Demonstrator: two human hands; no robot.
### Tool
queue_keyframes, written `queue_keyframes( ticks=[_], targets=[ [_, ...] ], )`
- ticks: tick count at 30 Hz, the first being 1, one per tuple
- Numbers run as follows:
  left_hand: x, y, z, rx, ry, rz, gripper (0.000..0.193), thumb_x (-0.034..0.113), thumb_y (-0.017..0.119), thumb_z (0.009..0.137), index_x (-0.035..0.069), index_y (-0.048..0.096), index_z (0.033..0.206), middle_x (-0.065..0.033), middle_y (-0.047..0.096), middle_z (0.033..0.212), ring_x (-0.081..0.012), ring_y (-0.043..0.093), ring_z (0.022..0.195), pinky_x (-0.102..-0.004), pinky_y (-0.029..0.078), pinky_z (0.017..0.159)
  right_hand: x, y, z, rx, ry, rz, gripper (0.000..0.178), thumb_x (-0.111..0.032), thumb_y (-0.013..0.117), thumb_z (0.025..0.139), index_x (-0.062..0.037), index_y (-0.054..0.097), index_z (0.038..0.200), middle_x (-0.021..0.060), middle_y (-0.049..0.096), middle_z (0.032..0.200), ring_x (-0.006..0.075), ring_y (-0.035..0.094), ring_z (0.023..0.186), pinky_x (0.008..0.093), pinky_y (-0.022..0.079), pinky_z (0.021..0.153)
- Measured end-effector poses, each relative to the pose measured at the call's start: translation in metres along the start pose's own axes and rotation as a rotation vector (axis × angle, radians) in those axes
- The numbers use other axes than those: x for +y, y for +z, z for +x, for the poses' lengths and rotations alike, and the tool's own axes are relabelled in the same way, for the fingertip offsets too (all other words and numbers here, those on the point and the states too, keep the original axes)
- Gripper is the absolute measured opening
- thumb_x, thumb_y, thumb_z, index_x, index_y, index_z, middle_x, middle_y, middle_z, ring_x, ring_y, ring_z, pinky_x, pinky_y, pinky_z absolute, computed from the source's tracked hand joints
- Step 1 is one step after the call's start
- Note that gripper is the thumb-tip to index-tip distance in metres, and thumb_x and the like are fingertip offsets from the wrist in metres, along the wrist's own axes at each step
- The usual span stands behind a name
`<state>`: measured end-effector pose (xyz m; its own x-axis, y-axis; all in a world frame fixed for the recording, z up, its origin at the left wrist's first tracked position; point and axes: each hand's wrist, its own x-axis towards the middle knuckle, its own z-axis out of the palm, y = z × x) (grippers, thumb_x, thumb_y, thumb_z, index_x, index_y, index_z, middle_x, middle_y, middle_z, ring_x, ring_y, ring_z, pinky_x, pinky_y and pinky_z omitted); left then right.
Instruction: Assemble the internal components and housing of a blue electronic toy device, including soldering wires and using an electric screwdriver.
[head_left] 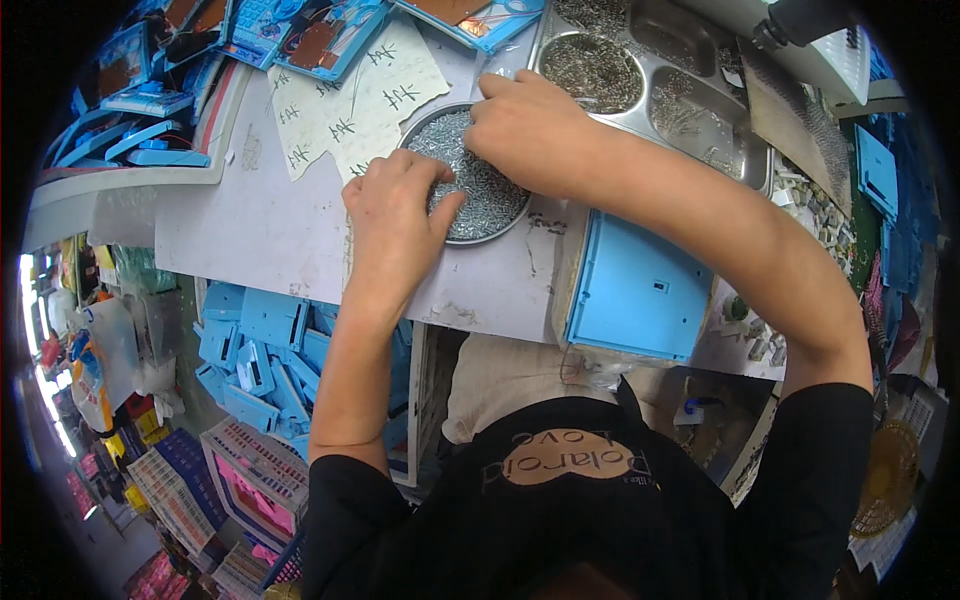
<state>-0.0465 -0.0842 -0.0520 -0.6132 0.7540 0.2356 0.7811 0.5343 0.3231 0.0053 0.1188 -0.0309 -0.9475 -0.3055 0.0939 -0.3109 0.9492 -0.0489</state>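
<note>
A round metal dish [474,240] full of small silvery screws [480,195] sits on the pale worktable. At the dish's left side is my left hand [390,205], its fingers bent by the rim and its thumb apart from them over the screws. My right hand [525,130] reaches across the dish's upper right edge with its fingers curled in. Whatever those fingers may hold is hidden behind the back of the hand. A steel compartment tray [640,115] with darker small metal parts stands just beyond my right forearm.
White paper [355,95] with dark marks lies left of the dish. Blue plastic housings with wires [310,35] crowd the far left edge. A flat blue panel [640,285] is close to my body under my right arm. More blue parts [260,360] fill a bin below the table.
</note>
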Motion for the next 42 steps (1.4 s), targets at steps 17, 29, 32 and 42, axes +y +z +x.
queue_keyframes(
  ticks=[17,29,32,42],
  targets=[
    [-0.003,0.014,0.017,0.065,0.061,0.068,0.015,0.022,0.066,0.094,0.008,0.065,0.089,-0.0072,0.066,0.086,-0.0284,0.062,0.088,-0.0480,0.037,0.090,0.009,-0.006,-0.013,0.103,0.162,-0.042,0.018,-0.023,0.066,0.090,-0.0063,0.074,0.090,0.0090,0.073,0.091,0.0275,0.067,0.098,0.0429,0.051,0.082],
    [0.000,0.006,0.011,0.116,-0.058,-0.043,0.011,0.015,0.070,0.093,0.004,0.072,0.092,-0.0073,0.070,0.089,-0.0194,0.064,0.080,-0.0381,0.044,0.083,-0.021,-0.051,-0.231,0.429,0.507,0.427,0.012,-0.008,0.073,0.085,-0.0039,0.065,0.092,0.0104,0.065,0.088,0.0306,0.059,0.083,0.0407,0.047,0.077],
    [0.047,0.001,0.010,0.024,0.022,-0.428,0.008,0.008,0.072,0.091,0.000,0.073,0.092,-0.0083,0.071,0.088,-0.0145,0.063,0.076,-0.0291,0.048,0.069,-0.036,-0.042,-0.245,0.475,0.553,0.428,0.015,-0.005,0.076,0.081,-0.0046,0.066,0.091,0.0093,0.065,0.086,0.0298,0.059,0.082,0.0392,0.046,0.076],
    [0.158,-0.007,0.000,-0.562,0.029,-1.021,0.009,0.007,0.074,0.092,-0.001,0.076,0.096,-0.0051,0.073,0.087,-0.0078,0.062,0.074,-0.0238,0.048,0.065,-0.047,-0.056,-0.236,0.545,0.259,0.262,0.031,-0.007,0.084,0.069,-0.0048,0.065,0.093,0.0059,0.064,0.085,0.0267,0.059,0.076,0.0405,0.046,0.073]
  ],
)
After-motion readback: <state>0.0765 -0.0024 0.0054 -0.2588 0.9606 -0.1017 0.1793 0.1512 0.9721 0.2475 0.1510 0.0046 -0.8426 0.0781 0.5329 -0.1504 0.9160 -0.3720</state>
